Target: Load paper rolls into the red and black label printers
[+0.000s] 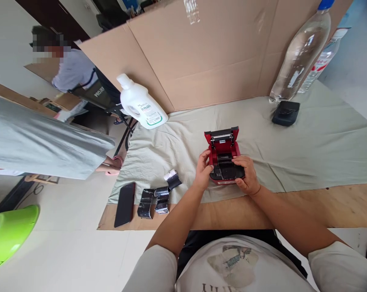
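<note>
Two hands hold a small red printer (222,152) that sits on the pale cloth (307,138) covering the counter (347,202), its lid tipped up and back so the dark inner bay shows. At the printer's left side the left hand (203,170) is curled with its fingers pressed against the red wall; at the printer's right front corner the right hand (246,173) is wrapped over the dark front edge, thumb on top, so both are closed on the casing. Left of the printer and nearer the counter's front edge lie three dark rolls (159,194) with shiny wrapping, close together, and just beyond them, further left of the printer, a black phone (124,204) lies flat, half on cloth and half on bare wood. Behind and left of the printer a white bottle (142,103) with a green-edged label leans at the cloth's corner. Behind and right of the printer a black pouch (286,113) rests on the cloth, touching or just beside the base of a clear bottle (301,52) with a blue cap; a second clear bottle (323,59) stands behind that one. A cardboard wall (207,52) stands upright behind the printer. Far left of the printer another person (74,71) is at a separate spot, and a green bowl-like thing (7,233) is on the floor.
</note>
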Tool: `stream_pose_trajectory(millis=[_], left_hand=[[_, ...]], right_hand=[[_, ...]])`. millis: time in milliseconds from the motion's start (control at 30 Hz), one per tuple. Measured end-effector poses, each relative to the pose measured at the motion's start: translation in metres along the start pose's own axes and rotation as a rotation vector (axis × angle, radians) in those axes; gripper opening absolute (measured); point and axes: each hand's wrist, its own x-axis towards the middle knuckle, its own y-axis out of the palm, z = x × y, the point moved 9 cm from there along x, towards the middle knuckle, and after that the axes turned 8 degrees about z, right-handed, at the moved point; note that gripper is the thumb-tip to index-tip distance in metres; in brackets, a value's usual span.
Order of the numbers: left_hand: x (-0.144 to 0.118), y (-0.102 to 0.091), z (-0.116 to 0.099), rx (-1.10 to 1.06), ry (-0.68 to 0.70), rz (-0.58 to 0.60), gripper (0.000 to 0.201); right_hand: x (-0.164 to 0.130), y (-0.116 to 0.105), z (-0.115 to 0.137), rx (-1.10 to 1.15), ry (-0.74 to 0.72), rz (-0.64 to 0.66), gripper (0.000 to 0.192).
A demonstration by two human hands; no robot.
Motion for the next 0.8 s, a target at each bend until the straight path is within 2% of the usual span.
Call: stream_pose_trajectory(millis=[100,167,233,300,367,467,567,667,800], left_hand=[[0.014,-0.005,-0.034,0.370,0.070,-0.056,0.027],[0.032,0.007,-0.045,0.561,0.068,0.043,0.021],[0.051,0.024,-0.040,0.686,0.028,0.220,0.019],[0.065,0.040,-0.025,0.781,-0.008,0.384,0.017],[0.075,0.048,-0.010,0.842,-0.010,0.465,0.016],[0.082,0.054,0.004,0.901,-0.008,0.478,0.025],[0.081,0.056,0.005,0.928,-0.072,0.486,0.022],[0.076,0.057,-0.013,0.933,-0.092,0.461,0.017],[0.063,0.053,-0.042,0.876,-0.084,0.407,0.033]], right_hand=[[-0.001,0.001,-0.001,0.004,0.003,0.011,0.050],[-0.001,0.001,-0.002,0.008,0.004,0.010,0.050],[-0.002,0.001,-0.002,0.001,0.006,0.006,0.048],[-0.002,0.001,-0.002,-0.016,0.013,0.008,0.045],[-0.003,0.002,-0.002,-0.035,0.026,0.018,0.043],[-0.003,0.002,-0.002,-0.046,0.032,0.026,0.042],[-0.002,0.001,-0.001,-0.034,0.026,0.014,0.040],[-0.001,0.001,0.000,-0.014,0.014,0.000,0.038],[-0.003,0.001,-0.002,-0.005,0.011,-0.005,0.038]])
